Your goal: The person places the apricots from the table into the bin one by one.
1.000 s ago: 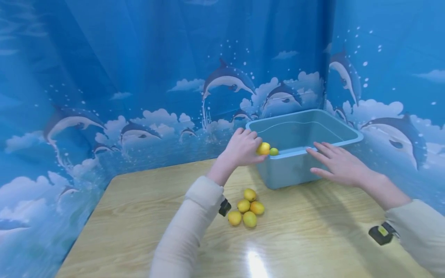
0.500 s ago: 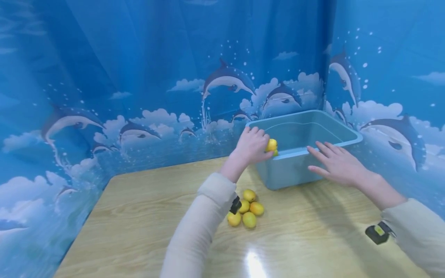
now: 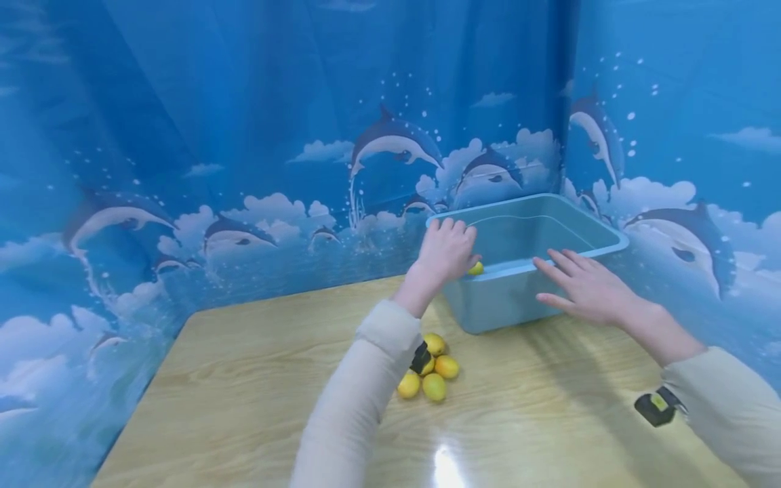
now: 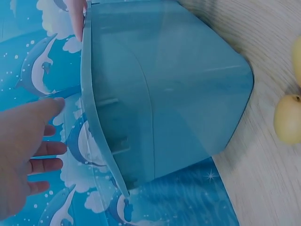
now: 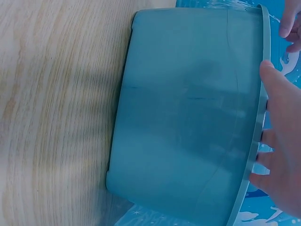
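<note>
Over the left end of the blue plastic tub (image 3: pixel 506 301), my left hand (image 3: pixel 447 249) hangs with its back up. The left wrist view shows the fingers of this left hand (image 4: pixel 23 155) loosely extended and apart, holding nothing, beside the tub's rim. Just below its thumb in the head view, a small yellow fruit (image 3: pixel 476 268) shows behind the near rim, partly hidden. My right hand (image 3: pixel 582 286) lies at the near rim with straight, spread fingers. On the table, several yellow mango-like fruits (image 3: pixel 434 387) sit in a cluster below the left forearm, which hides part of one.
The tub stands on a light wooden table (image 3: pixel 262 379), close to the back edge. Behind it hangs a blue curtain (image 3: pixel 274 135) printed with dolphins. A black wrist camera (image 3: pixel 655 407) sticks out from the right sleeve.
My left hand has moved right over the tub's rim and let go of the yellow fruit it held. A second, greener fruit beside it has gone from view. The right hand stays by the rim.
</note>
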`<action>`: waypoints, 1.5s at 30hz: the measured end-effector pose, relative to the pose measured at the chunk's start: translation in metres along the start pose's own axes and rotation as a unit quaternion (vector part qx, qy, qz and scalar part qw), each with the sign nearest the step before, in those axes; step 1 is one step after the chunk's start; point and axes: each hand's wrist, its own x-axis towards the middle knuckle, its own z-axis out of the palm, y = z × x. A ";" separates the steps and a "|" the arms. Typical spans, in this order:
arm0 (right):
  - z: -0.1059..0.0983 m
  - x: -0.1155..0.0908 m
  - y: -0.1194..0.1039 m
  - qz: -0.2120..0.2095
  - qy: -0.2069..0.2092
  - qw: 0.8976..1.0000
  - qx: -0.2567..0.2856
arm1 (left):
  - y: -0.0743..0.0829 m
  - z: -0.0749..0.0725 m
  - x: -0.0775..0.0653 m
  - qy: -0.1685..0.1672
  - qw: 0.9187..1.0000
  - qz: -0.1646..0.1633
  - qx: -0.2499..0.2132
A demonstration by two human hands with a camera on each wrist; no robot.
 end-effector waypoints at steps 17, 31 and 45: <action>0.002 -0.003 0.002 -0.018 0.013 1.000 0.014 | -0.043 0.042 -0.077 0.040 0.999 0.018 -0.011; 0.004 -0.003 -0.002 -0.011 0.018 1.000 0.012 | -0.066 0.075 -0.129 0.007 1.000 0.021 -0.018; 0.010 -0.003 -0.003 -0.002 0.044 0.999 -0.029 | -0.059 0.100 -0.170 -0.005 0.998 0.063 -0.022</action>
